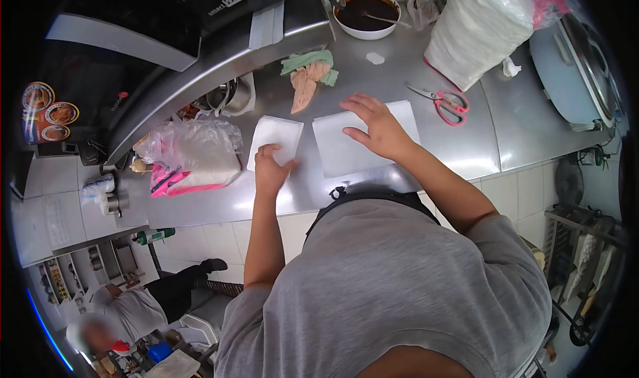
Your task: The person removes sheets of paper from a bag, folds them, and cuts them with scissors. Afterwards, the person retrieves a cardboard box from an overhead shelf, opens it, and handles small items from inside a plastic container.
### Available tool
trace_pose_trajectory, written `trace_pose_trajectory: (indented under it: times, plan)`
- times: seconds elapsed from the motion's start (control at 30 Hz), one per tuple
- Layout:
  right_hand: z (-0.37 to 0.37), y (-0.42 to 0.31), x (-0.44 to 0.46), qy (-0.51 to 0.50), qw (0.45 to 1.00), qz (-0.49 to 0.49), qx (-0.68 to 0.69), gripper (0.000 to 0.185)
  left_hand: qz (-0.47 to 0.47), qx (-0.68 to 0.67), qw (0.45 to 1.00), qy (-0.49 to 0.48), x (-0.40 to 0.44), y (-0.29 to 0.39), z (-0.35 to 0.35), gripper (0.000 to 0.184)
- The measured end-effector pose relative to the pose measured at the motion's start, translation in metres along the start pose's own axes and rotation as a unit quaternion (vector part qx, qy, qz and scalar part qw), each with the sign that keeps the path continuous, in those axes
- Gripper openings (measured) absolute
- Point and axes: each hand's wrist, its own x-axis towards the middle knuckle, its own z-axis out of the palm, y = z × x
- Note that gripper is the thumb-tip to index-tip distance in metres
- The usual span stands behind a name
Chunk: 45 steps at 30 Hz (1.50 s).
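Observation:
My left hand (271,169) rests on the near edge of a small stack of white paper (279,133), its fingers slightly bent and the thumb apart. Over a larger stack of white paper sheets (333,153) lies my right hand (378,126), palm down, fingers stretched out and thumb spread. Whether it presses on the top sheet or hovers just above cannot be made out. Both stacks lie side by side on the steel counter (459,155). Right of the larger stack are scissors with pink handles (451,106), their blades parted.
Crumpled green and peach cloths (310,78) lie behind the stacks. A white bowl of dark sauce (366,19) stands at the back. Plastic-wrapped white packs flank me, one at left (200,158), one at right (479,28). Another person (136,308) sits at lower left.

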Motion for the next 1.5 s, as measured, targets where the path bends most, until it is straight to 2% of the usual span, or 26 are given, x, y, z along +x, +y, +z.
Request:
trace_pose_trajectory:
  times: [0.03, 0.07, 0.2, 0.3, 0.4, 0.5, 0.7, 0.8, 0.9, 1.0, 1.1, 1.2, 1.3, 1.33, 1.43, 1.5]
  plan:
    - [0.000, 0.002, 0.001, -0.001, 1.000, 0.004, 0.003, 0.049, 0.032, 0.060, 0.998, 0.004, -0.006, 0.006, -0.001, 0.034]
    - [0.000, 0.003, 0.001, -0.010, 1.000, 0.014, 0.016, 0.047, -0.004, 0.061, 0.998, -0.034, -0.009, 0.005, 0.001, 0.031]
    - [0.004, -0.001, -0.006, -0.035, 0.997, 0.036, 0.062, 0.044, -0.008, 0.080, 0.997, -0.005, -0.011, -0.017, 0.018, 0.021]
    - [0.007, -0.001, -0.012, -0.038, 0.995, 0.055, 0.073, 0.043, -0.013, 0.055, 0.998, -0.017, -0.003, -0.022, 0.018, 0.017]
    - [0.011, 0.003, -0.016, -0.024, 0.996, 0.050, 0.077, 0.042, -0.015, 0.106, 0.992, 0.060, -0.006, 0.002, 0.018, 0.016]
    - [0.010, 0.004, -0.018, -0.014, 0.996, 0.049, 0.079, 0.041, 0.051, 0.132, 0.987, 0.079, -0.002, -0.018, 0.026, 0.018]
    - [0.007, 0.010, -0.020, -0.020, 0.989, 0.104, 0.102, 0.041, -0.079, -0.049, 0.996, 0.018, 0.005, -0.043, 0.020, 0.016]
    - [0.009, 0.010, -0.021, -0.035, 0.985, 0.127, 0.111, 0.042, -0.094, -0.058, 0.994, -0.005, 0.009, -0.045, 0.019, 0.017]
    - [0.013, 0.012, -0.022, -0.047, 0.984, 0.130, 0.111, 0.042, 0.009, 0.047, 0.998, 0.040, 0.002, -0.026, 0.021, 0.021]
    - [0.013, 0.011, -0.022, -0.054, 0.983, 0.137, 0.113, 0.042, 0.046, 0.110, 0.990, 0.069, -0.005, -0.006, 0.019, 0.022]
    - [0.013, 0.013, -0.023, -0.057, 0.982, 0.140, 0.111, 0.042, 0.062, 0.116, 0.989, 0.064, -0.001, -0.028, 0.028, 0.019]
    - [0.014, 0.017, -0.024, -0.059, 0.981, 0.149, 0.111, 0.042, -0.015, 0.005, 1.000, 0.009, 0.003, -0.034, 0.020, 0.014]
    - [0.015, 0.017, -0.023, -0.066, 0.977, 0.161, 0.124, 0.042, -0.084, -0.051, 0.995, 0.014, 0.005, -0.039, 0.016, 0.011]
    - [0.015, 0.016, -0.024, -0.068, 0.975, 0.165, 0.129, 0.042, -0.111, -0.138, 0.984, 0.024, 0.004, -0.037, 0.014, 0.011]
    - [0.016, 0.011, -0.022, -0.090, 0.965, 0.193, 0.154, 0.046, -0.166, -0.401, 0.901, 0.025, 0.010, -0.014, -0.002, 0.010]
    - [0.020, 0.009, -0.021, -0.116, 0.931, 0.216, 0.271, 0.057, -0.185, -0.572, 0.799, -0.006, 0.011, 0.020, -0.024, 0.010]
